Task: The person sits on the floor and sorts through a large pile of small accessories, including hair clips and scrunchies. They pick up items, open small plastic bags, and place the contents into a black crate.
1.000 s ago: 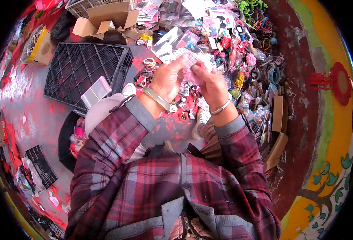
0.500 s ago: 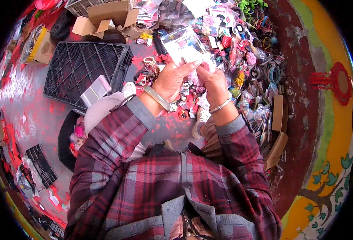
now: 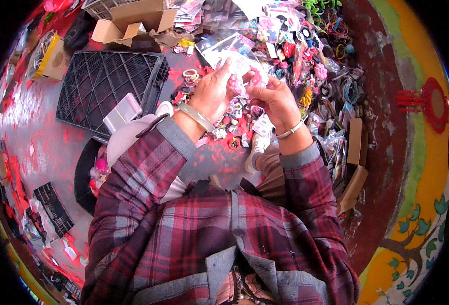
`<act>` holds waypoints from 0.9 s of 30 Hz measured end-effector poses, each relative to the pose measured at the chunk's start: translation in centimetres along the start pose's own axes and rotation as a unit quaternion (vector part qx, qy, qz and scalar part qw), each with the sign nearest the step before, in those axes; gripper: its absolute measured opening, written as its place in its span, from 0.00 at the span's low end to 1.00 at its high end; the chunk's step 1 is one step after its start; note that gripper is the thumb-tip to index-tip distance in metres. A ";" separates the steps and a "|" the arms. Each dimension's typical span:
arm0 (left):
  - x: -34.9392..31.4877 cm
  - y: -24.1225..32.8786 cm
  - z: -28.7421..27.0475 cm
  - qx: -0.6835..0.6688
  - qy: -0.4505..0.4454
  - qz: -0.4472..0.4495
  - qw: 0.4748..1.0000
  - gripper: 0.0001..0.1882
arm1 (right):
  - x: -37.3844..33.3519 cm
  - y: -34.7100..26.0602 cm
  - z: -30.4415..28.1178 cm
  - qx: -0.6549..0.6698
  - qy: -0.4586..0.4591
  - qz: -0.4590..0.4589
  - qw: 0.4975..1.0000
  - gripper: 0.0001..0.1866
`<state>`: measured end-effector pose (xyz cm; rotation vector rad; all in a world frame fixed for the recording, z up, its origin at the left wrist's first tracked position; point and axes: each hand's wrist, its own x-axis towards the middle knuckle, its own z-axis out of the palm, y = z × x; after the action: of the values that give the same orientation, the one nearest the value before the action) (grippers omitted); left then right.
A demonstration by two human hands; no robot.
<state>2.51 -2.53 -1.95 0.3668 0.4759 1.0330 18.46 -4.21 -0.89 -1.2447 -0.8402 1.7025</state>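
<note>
Between my hands is a pink and white ruffled hair accessory (image 3: 240, 76), partly covered by my fingers. My left hand (image 3: 213, 92) is closed round its left side, thumb pointing up along it. At its right side, my right hand (image 3: 277, 101) pinches a pink ruffled part between thumb and fingers. Just beyond my hands lies a clear-wrapped white packet (image 3: 219, 50) on the heap. Below them, small hair ties and trinkets (image 3: 229, 122) are scattered over the floor, along with a white printed tag (image 3: 263, 125) near my shoe.
A large heap of hair bands and packets (image 3: 331, 86) spreads to the right. On the left stand a black plastic crate (image 3: 110, 86), a stack of clear sleeves (image 3: 122, 114) and a black tub (image 3: 84, 175). An opened cardboard box (image 3: 133, 20) is behind; cardboard flaps (image 3: 355, 142) edge the right side.
My hands have come apart a little, the right one moving right and down. The pink ruffled hair accessory now shows more plainly between them.
</note>
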 end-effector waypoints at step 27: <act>0.0 0.1 -0.4 -0.036 -0.024 -0.016 0.999 0.13 | 0.0 0.2 0.5 0.042 0.045 -0.038 0.997 0.04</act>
<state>2.15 -2.47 -2.24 0.3183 0.3980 1.0058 17.94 -4.37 -0.94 -1.2080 -0.7471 1.5926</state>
